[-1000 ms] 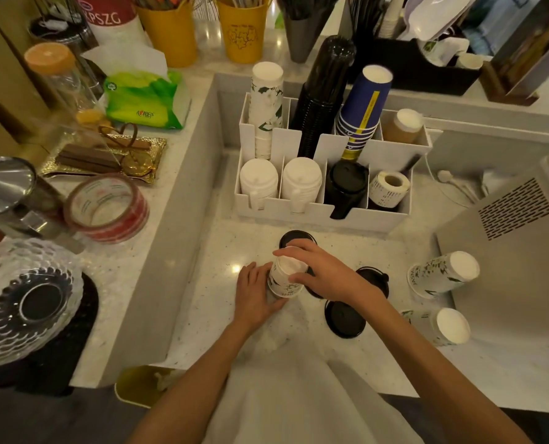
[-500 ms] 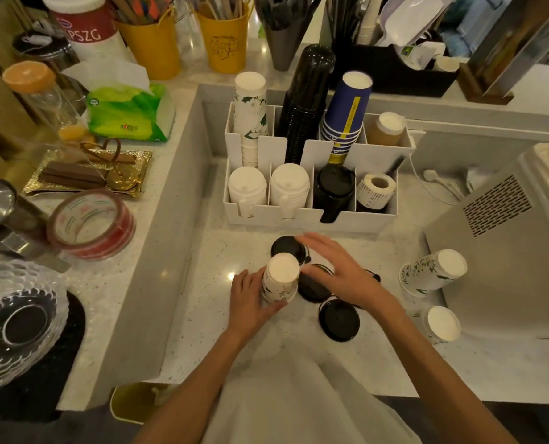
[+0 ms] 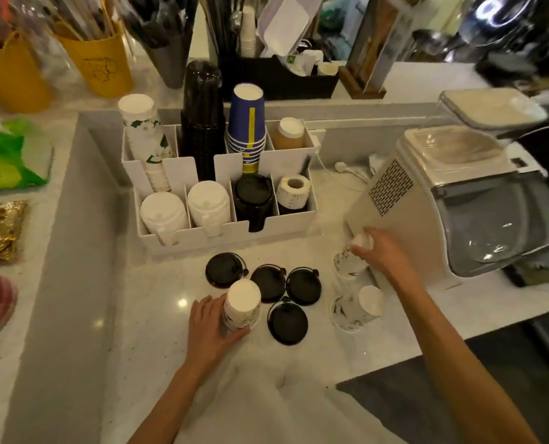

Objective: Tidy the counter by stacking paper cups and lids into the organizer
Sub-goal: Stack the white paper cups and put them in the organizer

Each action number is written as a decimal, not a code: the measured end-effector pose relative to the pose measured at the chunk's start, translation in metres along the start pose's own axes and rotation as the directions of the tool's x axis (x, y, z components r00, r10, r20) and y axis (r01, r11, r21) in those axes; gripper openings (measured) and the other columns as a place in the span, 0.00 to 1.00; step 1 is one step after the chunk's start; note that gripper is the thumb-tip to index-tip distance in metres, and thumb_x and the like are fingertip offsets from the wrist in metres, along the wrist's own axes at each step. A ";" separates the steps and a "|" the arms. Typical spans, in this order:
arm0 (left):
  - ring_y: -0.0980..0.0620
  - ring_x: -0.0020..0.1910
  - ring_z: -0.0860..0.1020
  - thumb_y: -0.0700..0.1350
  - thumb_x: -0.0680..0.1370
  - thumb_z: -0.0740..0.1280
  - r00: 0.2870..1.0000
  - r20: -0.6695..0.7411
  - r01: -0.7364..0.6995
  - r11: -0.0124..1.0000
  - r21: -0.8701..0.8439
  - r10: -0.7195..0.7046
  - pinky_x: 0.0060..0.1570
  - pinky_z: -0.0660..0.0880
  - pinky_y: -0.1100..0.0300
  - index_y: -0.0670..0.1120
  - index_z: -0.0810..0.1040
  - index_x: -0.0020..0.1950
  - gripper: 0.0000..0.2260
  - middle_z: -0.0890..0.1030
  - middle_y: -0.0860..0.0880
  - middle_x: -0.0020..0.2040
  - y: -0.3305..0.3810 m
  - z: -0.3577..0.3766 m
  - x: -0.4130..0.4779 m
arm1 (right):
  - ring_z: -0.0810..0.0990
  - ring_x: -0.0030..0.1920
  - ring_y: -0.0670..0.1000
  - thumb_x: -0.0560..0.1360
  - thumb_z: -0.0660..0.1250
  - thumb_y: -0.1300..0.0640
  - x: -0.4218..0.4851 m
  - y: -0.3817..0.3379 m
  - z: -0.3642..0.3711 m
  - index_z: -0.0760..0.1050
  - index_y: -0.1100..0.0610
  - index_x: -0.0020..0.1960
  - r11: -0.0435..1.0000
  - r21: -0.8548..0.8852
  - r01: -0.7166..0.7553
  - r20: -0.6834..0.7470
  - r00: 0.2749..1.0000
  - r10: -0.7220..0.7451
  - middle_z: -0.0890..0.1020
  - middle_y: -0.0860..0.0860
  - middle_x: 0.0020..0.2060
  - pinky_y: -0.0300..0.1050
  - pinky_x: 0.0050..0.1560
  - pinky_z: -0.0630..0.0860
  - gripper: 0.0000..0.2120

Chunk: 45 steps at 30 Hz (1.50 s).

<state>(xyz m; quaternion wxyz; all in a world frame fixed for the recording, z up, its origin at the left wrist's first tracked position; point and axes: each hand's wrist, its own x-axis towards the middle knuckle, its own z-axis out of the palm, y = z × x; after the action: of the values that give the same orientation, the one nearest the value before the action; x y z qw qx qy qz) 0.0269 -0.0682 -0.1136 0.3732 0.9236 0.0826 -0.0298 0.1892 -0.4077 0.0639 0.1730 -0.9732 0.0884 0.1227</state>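
Observation:
My left hand (image 3: 209,328) grips an upside-down stack of floral paper cups (image 3: 242,304) standing on the counter. My right hand (image 3: 383,256) is closed over the base of another floral cup (image 3: 347,264), which leans beside the white machine. A third floral cup (image 3: 358,309) lies on its side just in front of it. Several black lids (image 3: 270,282) lie flat between my hands. The white organizer (image 3: 222,233) behind them holds floral, black and blue cup stacks in the back row, and white lids, black lids and a label roll in the front row.
A white ice machine (image 3: 452,200) stands at the right, close to my right hand. A raised grey ledge (image 3: 71,251) runs along the left. Yellow utensil pots (image 3: 101,64) and a black caddy (image 3: 279,78) stand behind the organizer. A cable (image 3: 347,169) lies behind the organizer's right end.
My right hand left the cup stack and reached right to the leaning cup by the machine. My left hand stayed on the stack. The camera swung right and closer.

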 end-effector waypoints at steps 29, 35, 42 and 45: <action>0.44 0.61 0.74 0.67 0.65 0.73 0.996 -0.026 -0.081 0.990 0.117 0.084 0.64 0.71 0.44 0.44 0.75 0.63 0.35 0.79 0.47 0.58 0.011 -0.007 0.001 | 0.59 0.72 0.50 0.74 0.71 0.60 -0.109 -0.168 0.006 0.63 0.40 0.74 0.626 0.092 0.775 0.447 0.529 -0.721 0.65 0.42 0.73 0.51 0.69 0.63 0.34; 0.42 0.63 0.72 0.68 0.65 0.71 0.998 -0.021 -0.050 0.995 0.091 0.052 0.65 0.70 0.43 0.45 0.73 0.66 0.38 0.78 0.46 0.62 0.011 -0.007 -0.001 | 0.58 0.74 0.51 0.74 0.71 0.64 -0.103 -0.164 0.037 0.59 0.40 0.75 0.675 0.079 0.734 0.534 0.540 -0.651 0.62 0.43 0.75 0.57 0.73 0.65 0.38; 0.42 0.66 0.68 0.64 0.66 0.74 0.999 0.005 -0.032 0.999 0.023 0.032 0.67 0.67 0.43 0.45 0.72 0.68 0.36 0.77 0.47 0.63 0.015 -0.012 -0.004 | 0.59 0.74 0.52 0.74 0.69 0.68 -0.099 -0.156 0.053 0.58 0.42 0.76 0.701 0.123 0.703 0.539 0.545 -0.642 0.63 0.45 0.76 0.52 0.72 0.64 0.39; 0.43 0.66 0.68 0.65 0.66 0.73 1.000 0.014 -0.026 1.000 0.016 0.026 0.67 0.67 0.42 0.46 0.72 0.68 0.37 0.77 0.48 0.63 0.015 -0.012 -0.003 | 0.60 0.73 0.51 0.74 0.70 0.66 -0.098 -0.154 0.060 0.60 0.44 0.76 0.702 0.133 0.700 0.530 0.549 -0.647 0.64 0.45 0.75 0.53 0.72 0.64 0.37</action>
<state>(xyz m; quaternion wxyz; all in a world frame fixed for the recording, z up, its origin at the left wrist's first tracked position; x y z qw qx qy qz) 0.0262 -0.0709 -0.0944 0.3664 0.9274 0.0678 -0.0320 0.1160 -0.2313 0.0847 0.1780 -0.8627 -0.3496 0.3190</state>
